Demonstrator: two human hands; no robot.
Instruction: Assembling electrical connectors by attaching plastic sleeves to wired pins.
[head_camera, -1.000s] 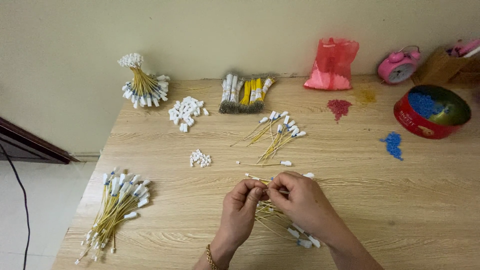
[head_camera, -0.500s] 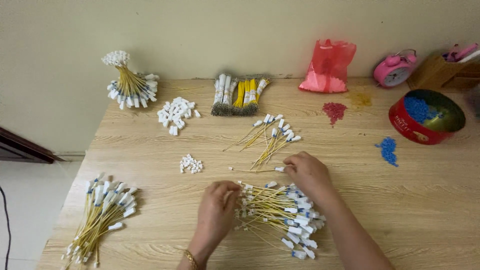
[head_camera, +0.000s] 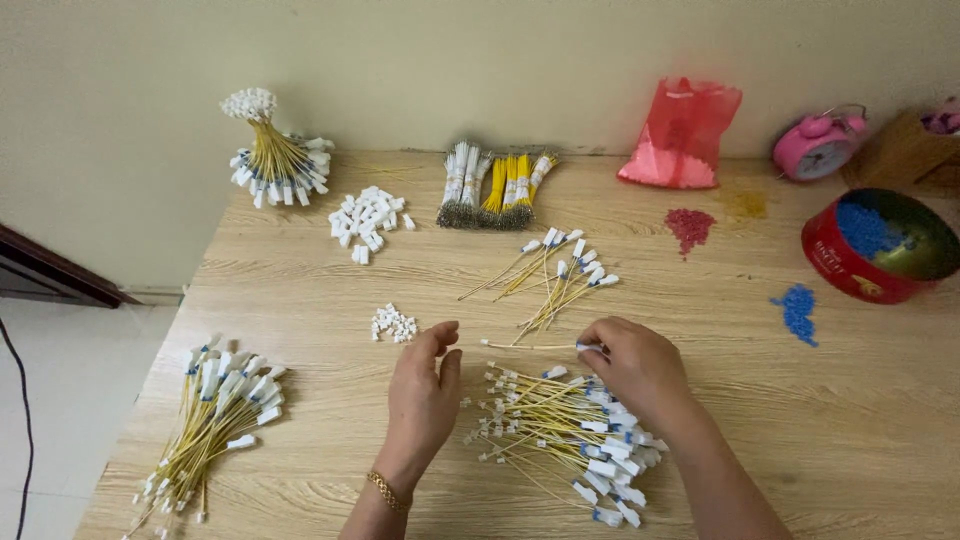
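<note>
- The right hand (head_camera: 640, 368) pinches the white-capped end of a single yellow wire (head_camera: 525, 346), which lies flat on the wooden tabletop (head_camera: 760, 420) and points left.
- The left hand (head_camera: 425, 385) is loosely open and empty, fingers curled, thumb and forefinger apart, just left of the wire's bare tip; whether it touches the tip is hard to tell.
- A fanned pile of yellow wires (head_camera: 565, 435) with white and blue connectors lies under and between the hands.
- A small heap of white connector caps (head_camera: 393, 323) sits just above the left hand.
- A smaller spread of capped wires (head_camera: 555, 272) lies farther back.
- Another wire bundle (head_camera: 215, 415) lies at the left edge.
- A red tin (head_camera: 850, 270) holding blue beads stands at the right.
</note>
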